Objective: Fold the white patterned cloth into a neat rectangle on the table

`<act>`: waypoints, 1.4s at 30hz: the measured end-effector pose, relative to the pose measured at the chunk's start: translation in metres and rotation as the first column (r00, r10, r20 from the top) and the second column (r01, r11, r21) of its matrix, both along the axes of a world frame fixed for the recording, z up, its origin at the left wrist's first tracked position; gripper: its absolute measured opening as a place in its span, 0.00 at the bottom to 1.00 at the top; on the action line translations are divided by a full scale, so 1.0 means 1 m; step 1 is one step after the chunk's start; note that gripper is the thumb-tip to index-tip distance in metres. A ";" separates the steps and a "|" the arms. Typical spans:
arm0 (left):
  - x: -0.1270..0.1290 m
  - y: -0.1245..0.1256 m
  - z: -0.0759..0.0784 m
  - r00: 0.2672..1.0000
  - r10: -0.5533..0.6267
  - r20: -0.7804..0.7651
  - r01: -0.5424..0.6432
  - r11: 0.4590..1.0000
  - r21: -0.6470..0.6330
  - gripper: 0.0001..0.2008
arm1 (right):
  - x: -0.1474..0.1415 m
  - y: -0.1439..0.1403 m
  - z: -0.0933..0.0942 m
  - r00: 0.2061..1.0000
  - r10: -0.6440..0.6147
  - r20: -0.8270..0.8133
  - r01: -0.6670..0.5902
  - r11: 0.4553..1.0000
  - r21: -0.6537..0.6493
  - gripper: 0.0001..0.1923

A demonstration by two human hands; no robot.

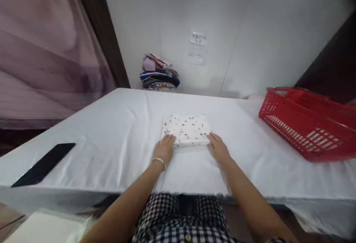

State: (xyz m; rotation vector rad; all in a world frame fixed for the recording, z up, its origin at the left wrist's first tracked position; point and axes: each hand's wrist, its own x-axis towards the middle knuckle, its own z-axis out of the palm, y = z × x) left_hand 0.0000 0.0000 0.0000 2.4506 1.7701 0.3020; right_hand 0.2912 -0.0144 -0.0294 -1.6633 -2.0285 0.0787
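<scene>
Folded printed cloth (186, 129) sits roughly mid-table on the white sheet-covered table (111, 139), a flat soft square with tiny dark specks. Left hand (164, 149) lies flat and loose at the cloth's near-left corner, right hand (218, 147) the same at its near-right corner, neither gripping. Lots of bare sheet around the cloth. Right of it, a red plastic mesh basket (306, 124); far left, a flat black strip (44, 163) by the edge; behind, stacked fabrics (159, 73) at the wall.

We see a white folded cloth (186, 129) with small dark specks at centre frame, a red basket (306, 124) at right, and a black slab (44, 164) lower left.
</scene>
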 end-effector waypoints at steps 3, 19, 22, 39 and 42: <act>0.002 0.000 0.002 1.000 0.009 0.009 -0.009 1.000 0.014 0.29 | -0.001 0.003 -0.003 1.000 -0.008 -0.013 0.008 1.000 0.013 0.27; 0.002 0.001 0.001 0.998 -0.001 -0.070 0.018 0.973 0.232 0.27 | 0.003 0.007 -0.011 0.981 -0.027 -0.193 0.073 0.970 0.234 0.21; 0.022 -0.006 0.001 0.996 -0.029 -0.080 0.051 0.959 0.279 0.25 | 0.002 0.006 -0.009 0.972 -0.018 -0.233 0.079 0.963 0.257 0.21; 0.070 0.009 -0.002 0.994 -0.060 -0.094 0.083 0.961 0.265 0.32 | 0.005 0.005 -0.003 0.934 0.058 -0.353 0.079 0.930 0.360 0.19; 0.067 0.013 -0.001 0.991 -0.040 -0.125 0.072 0.961 0.268 0.33 | 0.005 0.006 -0.003 0.929 0.076 -0.361 0.072 0.922 0.381 0.19</act>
